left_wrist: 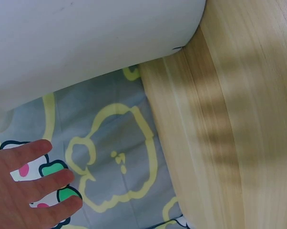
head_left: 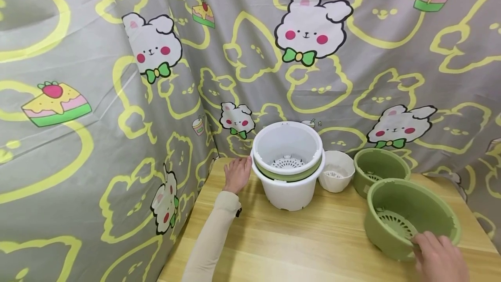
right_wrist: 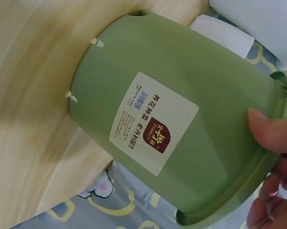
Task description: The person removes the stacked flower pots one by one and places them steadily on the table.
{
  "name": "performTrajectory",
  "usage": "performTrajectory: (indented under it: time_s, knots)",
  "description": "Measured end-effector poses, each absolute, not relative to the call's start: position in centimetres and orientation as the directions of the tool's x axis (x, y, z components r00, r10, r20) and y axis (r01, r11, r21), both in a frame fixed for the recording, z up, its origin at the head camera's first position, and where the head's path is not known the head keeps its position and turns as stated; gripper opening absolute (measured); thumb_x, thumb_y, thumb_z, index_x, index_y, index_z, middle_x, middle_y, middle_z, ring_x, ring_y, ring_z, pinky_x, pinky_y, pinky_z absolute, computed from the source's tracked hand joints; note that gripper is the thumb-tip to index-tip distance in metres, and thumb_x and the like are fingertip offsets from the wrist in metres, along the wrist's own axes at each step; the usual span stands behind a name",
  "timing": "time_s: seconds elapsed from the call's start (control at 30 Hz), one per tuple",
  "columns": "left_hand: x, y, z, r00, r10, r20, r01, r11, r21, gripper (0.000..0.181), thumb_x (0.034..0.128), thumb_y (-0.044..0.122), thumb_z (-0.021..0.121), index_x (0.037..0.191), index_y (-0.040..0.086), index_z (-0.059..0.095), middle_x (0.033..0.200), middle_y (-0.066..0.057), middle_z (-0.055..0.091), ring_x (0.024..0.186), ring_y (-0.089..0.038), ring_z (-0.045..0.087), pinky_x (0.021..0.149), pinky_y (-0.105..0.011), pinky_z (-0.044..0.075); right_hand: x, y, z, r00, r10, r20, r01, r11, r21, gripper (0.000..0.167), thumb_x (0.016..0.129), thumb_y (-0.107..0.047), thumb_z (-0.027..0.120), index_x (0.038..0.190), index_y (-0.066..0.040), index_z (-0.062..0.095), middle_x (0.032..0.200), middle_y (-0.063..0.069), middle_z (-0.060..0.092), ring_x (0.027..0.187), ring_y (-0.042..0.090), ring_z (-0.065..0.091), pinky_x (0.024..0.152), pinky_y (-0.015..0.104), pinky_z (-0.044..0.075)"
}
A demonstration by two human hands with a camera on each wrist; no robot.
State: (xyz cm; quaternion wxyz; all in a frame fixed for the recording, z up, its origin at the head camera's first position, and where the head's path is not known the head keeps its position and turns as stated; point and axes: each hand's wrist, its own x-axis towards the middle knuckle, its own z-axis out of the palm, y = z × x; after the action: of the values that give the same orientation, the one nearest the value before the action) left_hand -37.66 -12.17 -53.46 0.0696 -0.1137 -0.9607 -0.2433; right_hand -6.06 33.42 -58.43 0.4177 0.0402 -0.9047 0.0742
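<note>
In the head view my right hand point(head_left: 440, 256) pinches the near rim of a large green flower pot point(head_left: 407, 199) with slots in its floor. The right wrist view shows the thumb outside this pot's wall, near a paper label point(right_wrist: 154, 123). My left hand point(head_left: 238, 174) is beside the rim of a stack of pots, its fingers extended in the left wrist view; whether it touches the rim is unclear. That stack has a white pot point(head_left: 290, 193) outside, a green pot point(head_left: 291, 176) within it, and another white pot point(head_left: 287, 142) on top.
Right of the stack stands a small white faceted pot point(head_left: 335, 173). A second green pot point(head_left: 381, 164) sits behind the large green one. All stand on a wood-grain table point(head_left: 297, 243). A grey patterned curtain point(head_left: 250, 64) hangs along the table's left and back edges.
</note>
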Motion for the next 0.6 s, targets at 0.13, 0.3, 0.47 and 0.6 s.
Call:
performTrajectory:
  time_s: [0.13,0.3,0.47,0.6]
  knots:
    - [-37.74,-12.16,-53.42,-0.965,0.184,0.184,0.249,0.861,0.444,0.08,0.1084,0.062,0.008,0.144,0.015,0.061,0.15,-0.016,0.057,0.145,-0.043,0.043,0.119,-0.072,0.017,-6.02,33.55,-58.46,-0.643,-0.016,0.766,-0.147,0.984,-0.103,0.055,0.098,-0.041,0.024,0.077,-0.006,0.062,0.074,0.007,0.061,0.059,0.026,0.041,0.049,0.03,0.028]
    - [-37.8,-12.19,-53.45,-0.966,0.179,0.185,0.244,0.864,0.44,0.08,0.1082,0.062,0.007,0.144,0.015,0.061,0.15,-0.016,0.057,0.144,-0.043,0.044,0.118,-0.071,0.018,-6.21,33.57,-58.58,-0.622,-0.022,0.783,-0.137,0.987,-0.081,0.071,0.103,-0.053,0.015,0.074,-0.007,0.062,0.072,0.005,0.06,0.057,0.026,0.04,0.048,0.029,0.027]
    - [-37.79,-12.17,-53.44,-0.966,0.178,0.187,0.244,0.865,0.439,0.081,0.108,0.063,0.006,0.143,0.015,0.062,0.15,-0.016,0.057,0.145,-0.043,0.044,0.119,-0.071,0.018,-6.15,33.38,-58.49,-0.62,-0.016,0.785,-0.128,0.988,-0.081,0.08,0.106,-0.062,0.012,0.074,-0.008,0.062,0.072,0.004,0.061,0.057,0.022,0.038,0.049,0.028,0.027]
    - [-37.79,-12.17,-53.49,-0.965,0.182,0.191,0.25,0.862,0.441,0.081,0.1081,0.063,0.007,0.143,0.015,0.062,0.15,-0.017,0.057,0.144,-0.044,0.044,0.118,-0.072,0.018,-6.03,33.01,-58.23,-0.61,-0.014,0.792,-0.134,0.987,-0.085,0.086,0.104,-0.071,0.019,0.076,-0.004,0.065,0.075,0.01,0.064,0.058,0.026,0.046,0.053,0.033,0.032]
